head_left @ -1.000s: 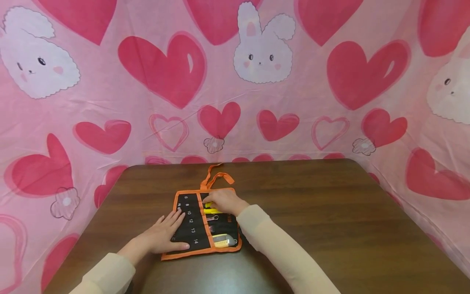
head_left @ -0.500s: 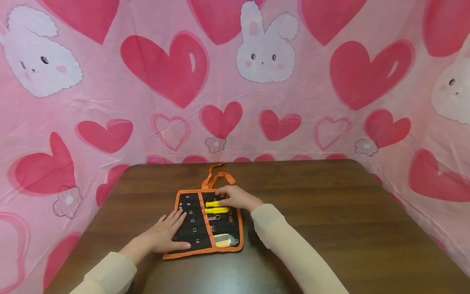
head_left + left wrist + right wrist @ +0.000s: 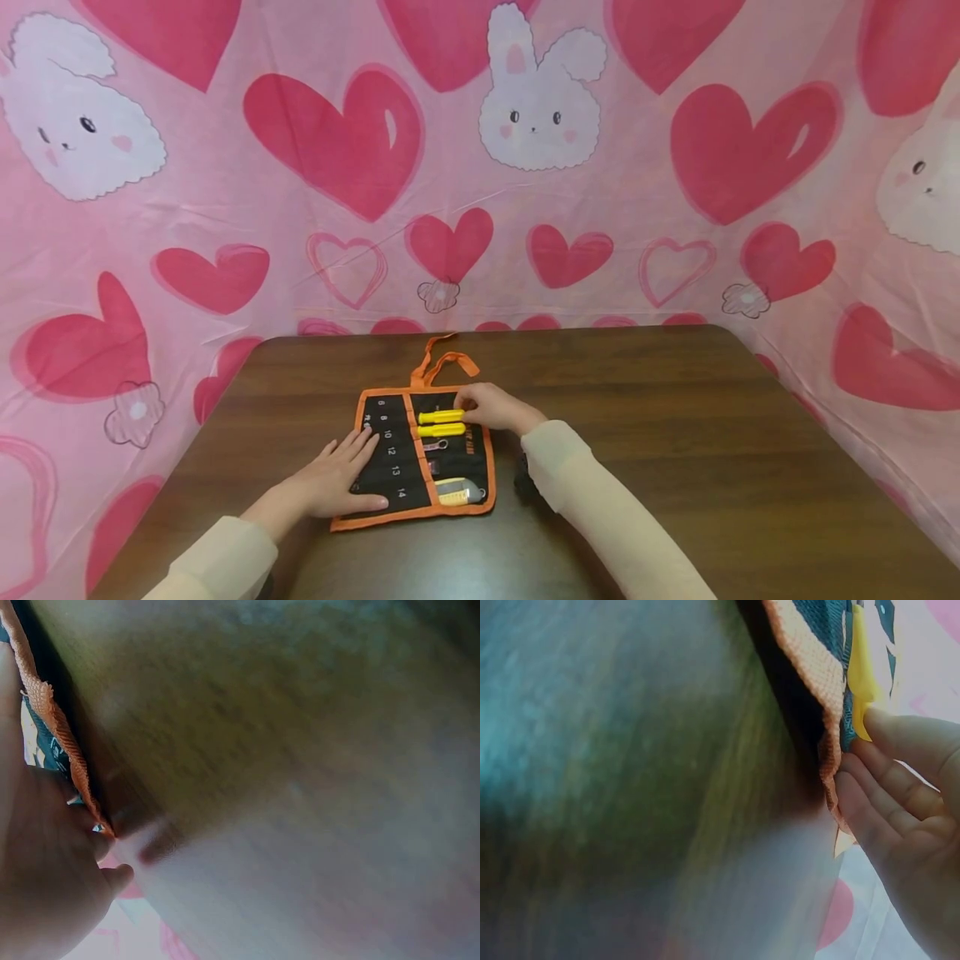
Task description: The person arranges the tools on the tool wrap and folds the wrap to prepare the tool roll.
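Note:
A black tool roll (image 3: 384,475) with orange edging lies unrolled on the table, with printed numbers down its left half. My left hand (image 3: 341,477) rests flat on that left part, fingers spread. In the right pockets sit two yellow-handled screwdrivers, the upper screwdriver (image 3: 438,417) and the lower screwdriver (image 3: 442,430). My right hand (image 3: 498,408) pinches the end of the upper handle between thumb and forefinger, as the right wrist view shows on the yellow handle (image 3: 861,682). Below them are a small wrench (image 3: 437,446) and a yellow utility knife (image 3: 459,492).
Orange tie straps (image 3: 442,362) trail from the roll's far edge onto the brown wooden table (image 3: 637,450). A pink curtain (image 3: 465,192) with hearts and rabbits hangs behind the table and along both sides.
My right hand has moved to the right, off the upper screwdriver's handle to its end, uncovering more of the yellow handles. My left hand stays in place on the roll.

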The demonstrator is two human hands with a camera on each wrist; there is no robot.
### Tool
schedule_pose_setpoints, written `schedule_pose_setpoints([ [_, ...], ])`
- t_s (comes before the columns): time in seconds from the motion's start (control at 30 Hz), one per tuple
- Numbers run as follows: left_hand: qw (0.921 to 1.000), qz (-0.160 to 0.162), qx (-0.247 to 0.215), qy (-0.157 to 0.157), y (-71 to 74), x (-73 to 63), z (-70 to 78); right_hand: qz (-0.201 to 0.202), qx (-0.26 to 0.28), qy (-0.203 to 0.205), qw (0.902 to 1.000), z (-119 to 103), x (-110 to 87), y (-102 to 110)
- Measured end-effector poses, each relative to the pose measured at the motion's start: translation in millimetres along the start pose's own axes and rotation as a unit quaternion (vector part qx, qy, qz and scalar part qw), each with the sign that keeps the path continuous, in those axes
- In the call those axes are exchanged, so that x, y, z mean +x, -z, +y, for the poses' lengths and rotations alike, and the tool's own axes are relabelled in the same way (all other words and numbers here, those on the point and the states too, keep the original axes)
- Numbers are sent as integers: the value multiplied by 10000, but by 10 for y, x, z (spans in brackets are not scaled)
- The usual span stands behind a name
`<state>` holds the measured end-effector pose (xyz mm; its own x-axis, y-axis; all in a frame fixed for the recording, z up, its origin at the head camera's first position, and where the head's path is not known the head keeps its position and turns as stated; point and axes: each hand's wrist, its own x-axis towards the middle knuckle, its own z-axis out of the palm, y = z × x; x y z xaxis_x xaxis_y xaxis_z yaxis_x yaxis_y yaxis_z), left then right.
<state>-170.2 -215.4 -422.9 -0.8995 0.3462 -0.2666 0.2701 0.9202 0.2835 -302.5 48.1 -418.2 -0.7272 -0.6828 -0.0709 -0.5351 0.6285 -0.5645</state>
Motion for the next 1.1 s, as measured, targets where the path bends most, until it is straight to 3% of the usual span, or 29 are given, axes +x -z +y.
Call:
schedule_pose_setpoints([
  [0.67, 10000, 25, -30, -1, -13, 20, -25, 322, -848, -116, 9958, -85, 46, -64],
  [0.87, 10000, -11, -7, 41, -4, 26, -21, 248, -688, -127, 9972, -83, 38, -54],
  [1.1, 10000, -18, -16, 3, 12, 4, -7, 109, -74, -41, 9999, -41, -6, -42],
])
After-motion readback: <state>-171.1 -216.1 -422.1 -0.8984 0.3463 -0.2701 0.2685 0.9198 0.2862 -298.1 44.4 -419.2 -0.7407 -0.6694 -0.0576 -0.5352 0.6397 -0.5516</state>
